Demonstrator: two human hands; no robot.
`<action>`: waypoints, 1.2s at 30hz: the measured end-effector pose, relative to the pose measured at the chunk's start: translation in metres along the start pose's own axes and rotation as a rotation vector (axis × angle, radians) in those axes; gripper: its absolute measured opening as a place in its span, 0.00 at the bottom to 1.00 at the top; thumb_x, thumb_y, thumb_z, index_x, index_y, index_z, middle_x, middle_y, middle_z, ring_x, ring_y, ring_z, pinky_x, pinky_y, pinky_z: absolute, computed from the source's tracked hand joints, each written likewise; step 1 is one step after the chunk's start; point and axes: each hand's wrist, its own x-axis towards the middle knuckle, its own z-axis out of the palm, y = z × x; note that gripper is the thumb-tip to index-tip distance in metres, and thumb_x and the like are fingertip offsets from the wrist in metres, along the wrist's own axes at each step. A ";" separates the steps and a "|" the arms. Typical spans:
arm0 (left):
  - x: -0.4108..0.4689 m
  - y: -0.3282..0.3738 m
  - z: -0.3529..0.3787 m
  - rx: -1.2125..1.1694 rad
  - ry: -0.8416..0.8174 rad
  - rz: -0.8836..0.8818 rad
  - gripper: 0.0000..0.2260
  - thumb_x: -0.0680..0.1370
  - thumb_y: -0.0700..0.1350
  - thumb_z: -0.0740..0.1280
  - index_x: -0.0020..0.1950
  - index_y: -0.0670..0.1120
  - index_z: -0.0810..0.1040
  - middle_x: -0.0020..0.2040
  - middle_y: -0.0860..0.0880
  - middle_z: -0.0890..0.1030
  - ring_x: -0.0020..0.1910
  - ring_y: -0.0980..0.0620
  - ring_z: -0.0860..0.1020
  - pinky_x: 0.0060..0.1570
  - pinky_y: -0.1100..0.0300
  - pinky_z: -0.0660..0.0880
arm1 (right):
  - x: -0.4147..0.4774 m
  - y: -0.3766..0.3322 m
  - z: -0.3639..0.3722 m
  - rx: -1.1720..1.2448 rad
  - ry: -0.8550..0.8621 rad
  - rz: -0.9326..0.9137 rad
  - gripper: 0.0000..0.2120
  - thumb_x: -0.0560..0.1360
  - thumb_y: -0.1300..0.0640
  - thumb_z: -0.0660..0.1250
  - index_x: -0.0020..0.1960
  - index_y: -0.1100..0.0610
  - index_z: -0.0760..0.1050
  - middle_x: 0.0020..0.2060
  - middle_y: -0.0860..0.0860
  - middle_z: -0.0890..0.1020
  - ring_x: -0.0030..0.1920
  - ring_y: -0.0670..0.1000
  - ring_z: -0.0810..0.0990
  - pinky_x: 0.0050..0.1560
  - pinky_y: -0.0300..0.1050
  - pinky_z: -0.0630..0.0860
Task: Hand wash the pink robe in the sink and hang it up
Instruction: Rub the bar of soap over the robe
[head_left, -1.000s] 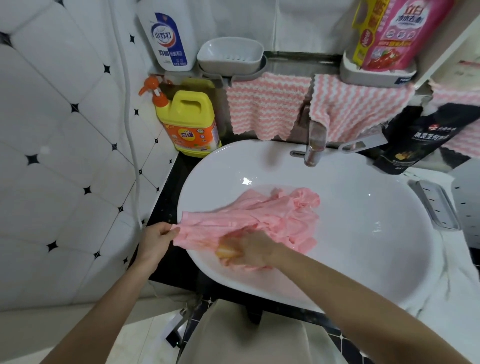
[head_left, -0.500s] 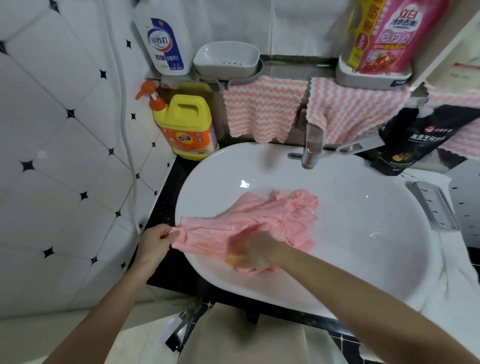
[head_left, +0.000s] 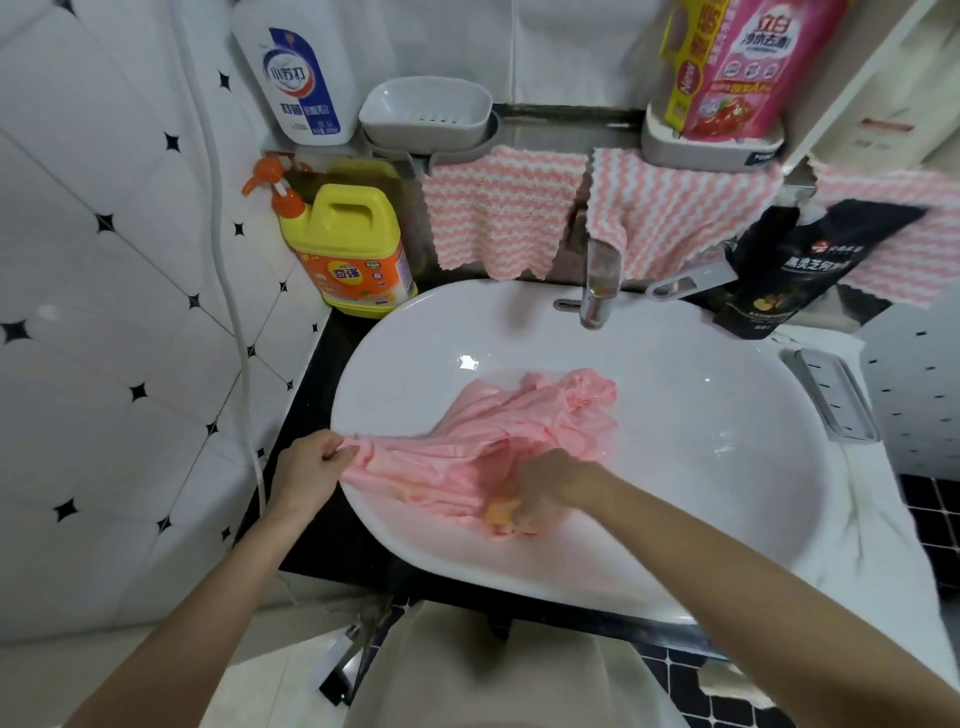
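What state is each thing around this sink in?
pink robe: bunched in the sink, one end pulled over the left rim.
left hand: grips that robe end.
right hand: holds a yellow lump, probably soap, against the robe.
tap: no water running.
grey dish: empty.
yellow bottle: upright, beside the sink.
striped cloths: hanging behind the tap.

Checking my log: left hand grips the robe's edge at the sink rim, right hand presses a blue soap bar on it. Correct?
Not quite. The head view shows the soap bar under the right hand is yellow, not blue. The left hand grips the robe at the sink rim.
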 end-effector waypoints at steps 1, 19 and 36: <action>-0.002 0.006 0.001 0.065 0.014 0.019 0.09 0.75 0.43 0.69 0.50 0.39 0.78 0.47 0.40 0.80 0.43 0.46 0.76 0.39 0.56 0.69 | -0.007 0.015 -0.003 0.122 -0.067 0.023 0.25 0.75 0.41 0.61 0.68 0.52 0.69 0.60 0.49 0.75 0.61 0.55 0.74 0.48 0.40 0.70; -0.035 0.056 0.106 0.591 -0.544 0.452 0.20 0.73 0.59 0.66 0.63 0.55 0.72 0.65 0.55 0.69 0.66 0.50 0.64 0.60 0.53 0.59 | -0.004 0.043 0.038 0.863 0.178 0.050 0.28 0.71 0.43 0.66 0.70 0.33 0.63 0.69 0.43 0.70 0.68 0.50 0.69 0.67 0.46 0.68; -0.051 0.055 0.068 0.451 -0.497 0.462 0.05 0.75 0.45 0.68 0.42 0.47 0.82 0.39 0.57 0.82 0.40 0.61 0.75 0.42 0.70 0.65 | -0.039 0.087 0.043 0.067 -0.057 0.139 0.28 0.73 0.39 0.59 0.73 0.39 0.61 0.68 0.47 0.72 0.64 0.53 0.73 0.60 0.44 0.71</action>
